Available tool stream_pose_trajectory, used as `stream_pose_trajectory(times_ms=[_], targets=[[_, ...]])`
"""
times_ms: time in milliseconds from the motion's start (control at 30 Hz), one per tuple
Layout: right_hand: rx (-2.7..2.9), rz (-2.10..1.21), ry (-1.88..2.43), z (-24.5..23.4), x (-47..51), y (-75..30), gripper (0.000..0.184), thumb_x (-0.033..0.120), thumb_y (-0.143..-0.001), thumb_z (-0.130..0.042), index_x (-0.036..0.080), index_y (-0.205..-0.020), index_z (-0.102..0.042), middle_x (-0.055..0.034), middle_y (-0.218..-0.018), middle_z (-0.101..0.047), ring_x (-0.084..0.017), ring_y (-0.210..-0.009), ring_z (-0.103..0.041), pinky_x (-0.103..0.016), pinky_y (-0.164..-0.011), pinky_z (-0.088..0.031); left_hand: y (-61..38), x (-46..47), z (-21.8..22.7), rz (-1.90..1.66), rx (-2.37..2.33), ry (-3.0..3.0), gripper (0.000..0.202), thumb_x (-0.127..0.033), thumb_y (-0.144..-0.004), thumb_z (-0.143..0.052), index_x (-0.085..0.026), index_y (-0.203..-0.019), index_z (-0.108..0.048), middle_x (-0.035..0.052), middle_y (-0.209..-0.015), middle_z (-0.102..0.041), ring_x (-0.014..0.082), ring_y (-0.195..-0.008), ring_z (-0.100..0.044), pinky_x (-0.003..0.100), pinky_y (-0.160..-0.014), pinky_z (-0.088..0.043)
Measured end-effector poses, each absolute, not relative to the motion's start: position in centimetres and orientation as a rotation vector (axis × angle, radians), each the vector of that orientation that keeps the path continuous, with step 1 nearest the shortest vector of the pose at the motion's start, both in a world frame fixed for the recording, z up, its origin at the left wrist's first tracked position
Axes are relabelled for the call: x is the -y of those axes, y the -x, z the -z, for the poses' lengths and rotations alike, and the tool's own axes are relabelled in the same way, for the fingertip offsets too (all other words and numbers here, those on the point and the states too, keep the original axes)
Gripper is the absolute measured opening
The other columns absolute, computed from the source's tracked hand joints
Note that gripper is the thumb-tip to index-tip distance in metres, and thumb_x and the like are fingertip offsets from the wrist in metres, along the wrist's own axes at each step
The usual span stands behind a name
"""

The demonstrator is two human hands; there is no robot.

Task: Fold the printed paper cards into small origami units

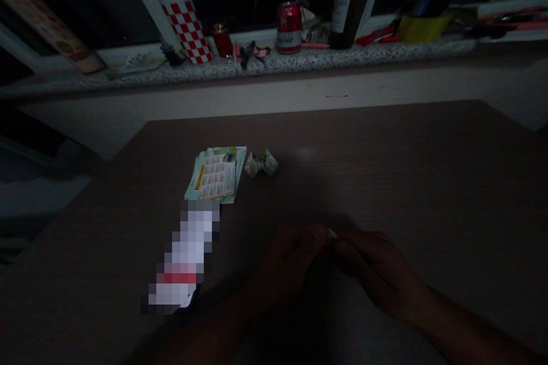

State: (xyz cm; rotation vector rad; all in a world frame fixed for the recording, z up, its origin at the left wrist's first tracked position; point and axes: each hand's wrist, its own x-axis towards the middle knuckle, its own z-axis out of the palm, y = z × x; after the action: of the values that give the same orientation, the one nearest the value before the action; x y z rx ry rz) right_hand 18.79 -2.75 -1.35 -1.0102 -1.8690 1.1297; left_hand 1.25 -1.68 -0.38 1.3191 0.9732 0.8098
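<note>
Over the front middle of the table, my left hand (295, 251) and my right hand (377, 262) meet at the fingertips. Both are closed in a pinch on a small pale piece of folded paper (332, 234). Only a tip of it shows; the fingers and deep shadow hide the rest. Farther back lie two little shapes folded from printed paper (261, 163), side by side. Left of them is a stack of printed green and white paper slips (217, 175) with red number blocks.
A lit phone (190, 254), its screen pixelated, lies left of my hands on the brown table (428, 182). Behind, a granite windowsill (257, 68) holds a red-and-white checkered bottle (188, 31), a red can (289, 28), a dark pot (346, 17) and a yellow container (422, 27).
</note>
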Motion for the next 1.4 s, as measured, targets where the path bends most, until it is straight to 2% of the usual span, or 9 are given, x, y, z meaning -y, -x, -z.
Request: stream_pose_trajectory(times_ms=[167, 400, 567, 667, 800, 967, 1067, 1233, 1400], targets=[[1.953, -1.045, 1.016, 0.9, 2.7, -18.8, 0.026, 0.029, -0.099, -0.040, 0.019, -0.077, -0.049, 0.0049, -0.062, -0.042, -0.008, -0.053, -0.040, -0.022, -0.049, -0.031, -1.2, 1.3, 0.2, -0.775, -0.919, -1.171, 0.039, -0.050, -0.087, -0.051, -0.017, -0.066, -0.048, -0.0048, -0.060, -0.038, 0.0090, -0.055, -0.032, 0.022, -0.051, -0.026], [1.834, -1.142, 1.029, 1.4, 2.6, -18.9, 0.036, 0.033, -0.100, -0.036, 0.019, -0.068, -0.047, 0.0055, -0.058, -0.038, -0.008, -0.050, -0.038, -0.022, -0.048, -0.030, -0.9, 1.4, 0.1, -0.752, -0.969, -1.328, 0.020, -0.031, -0.086, -0.053, -0.016, -0.073, -0.052, -0.0033, -0.067, -0.043, 0.0104, -0.063, -0.039, 0.022, -0.056, -0.032], [1.805, -1.236, 1.021, 1.9, 2.5, -19.1, 0.042, 0.038, -0.099, -0.036, 0.018, -0.064, -0.049, 0.0048, -0.056, -0.040, -0.008, -0.049, -0.038, -0.022, -0.047, -0.029, -0.9, 1.4, -0.1, -0.799, -1.026, -1.496, 0.025, -0.034, -0.093, -0.046, -0.015, -0.081, -0.058, -0.0011, -0.072, -0.052, 0.0117, -0.068, -0.048, 0.023, -0.062, -0.037], [1.796, -1.263, 1.041, 2.0, 2.5, -19.1, 0.041, 0.040, -0.097, -0.041, 0.017, -0.065, -0.051, 0.0046, -0.055, -0.041, -0.008, -0.049, -0.039, -0.022, -0.046, -0.028, -0.8, 1.3, -0.2, -0.794, -0.973, -1.592, 0.025, -0.031, -0.094, -0.046, -0.015, -0.079, -0.058, -0.0014, -0.071, -0.053, 0.0107, -0.066, -0.049, 0.021, -0.062, -0.037], [1.741, -1.330, 1.040, 1.7, 2.5, -19.0, 0.039, 0.040, -0.096, -0.045, 0.017, -0.066, -0.054, 0.0026, -0.058, -0.048, -0.010, -0.053, -0.046, -0.022, -0.049, -0.034, -0.5, 1.2, -0.3, -0.786, -0.877, -1.635, 0.026, -0.029, -0.094, -0.047, -0.015, -0.073, -0.056, -0.0015, -0.068, -0.053, 0.0100, -0.063, -0.048, 0.020, -0.059, -0.036], [1.626, -1.518, 0.945, 1.2, 2.5, -19.3, 0.037, 0.038, -0.095, -0.047, 0.016, -0.067, -0.058, 0.0002, -0.059, -0.054, -0.011, -0.054, -0.050, -0.023, -0.052, -0.040, -0.7, 1.3, -0.3, -0.759, -0.765, -1.455, 0.027, -0.031, -0.095, -0.047, -0.015, -0.079, -0.061, 0.0009, -0.073, -0.061, 0.0112, -0.068, -0.055, 0.021, -0.064, -0.040], [1.583, -1.591, 0.883, 1.0, 2.5, -19.4, 0.035, 0.038, -0.094, -0.050, 0.015, -0.070, -0.060, 0.0001, -0.060, -0.055, -0.010, -0.055, -0.051, -0.021, -0.052, -0.041, -0.9, 1.5, -0.2, -0.777, -0.761, -1.409, 0.028, -0.034, -0.095, -0.046, -0.015, -0.080, -0.059, 0.0006, -0.073, -0.059, 0.0111, -0.068, -0.054, 0.021, -0.065, -0.040], [1.476, -1.742, 0.817, 1.1, 2.4, -19.0, 0.034, 0.038, -0.094, -0.050, 0.016, -0.070, -0.058, 0.0019, -0.059, -0.053, -0.008, -0.052, -0.050, -0.019, -0.049, -0.041, -0.9, 1.8, 0.2, -0.727, -0.845, -1.543, 0.036, -0.040, -0.095, -0.044, -0.016, -0.071, -0.053, -0.0023, -0.066, -0.047, 0.0100, -0.062, -0.044, 0.021, -0.059, -0.035], [1.519, -1.631, 0.922, 1.5, 2.8, -18.8, 0.039, 0.041, -0.095, -0.049, 0.015, -0.067, -0.058, 0.0025, -0.054, -0.051, -0.007, -0.048, -0.047, -0.019, -0.046, -0.037, -1.3, 1.9, -0.2, -0.764, -0.848, -1.579, 0.041, -0.039, -0.098, -0.036, -0.015, -0.073, -0.056, -0.0006, -0.065, -0.055, 0.0102, -0.061, -0.051, 0.021, -0.060, -0.038]])
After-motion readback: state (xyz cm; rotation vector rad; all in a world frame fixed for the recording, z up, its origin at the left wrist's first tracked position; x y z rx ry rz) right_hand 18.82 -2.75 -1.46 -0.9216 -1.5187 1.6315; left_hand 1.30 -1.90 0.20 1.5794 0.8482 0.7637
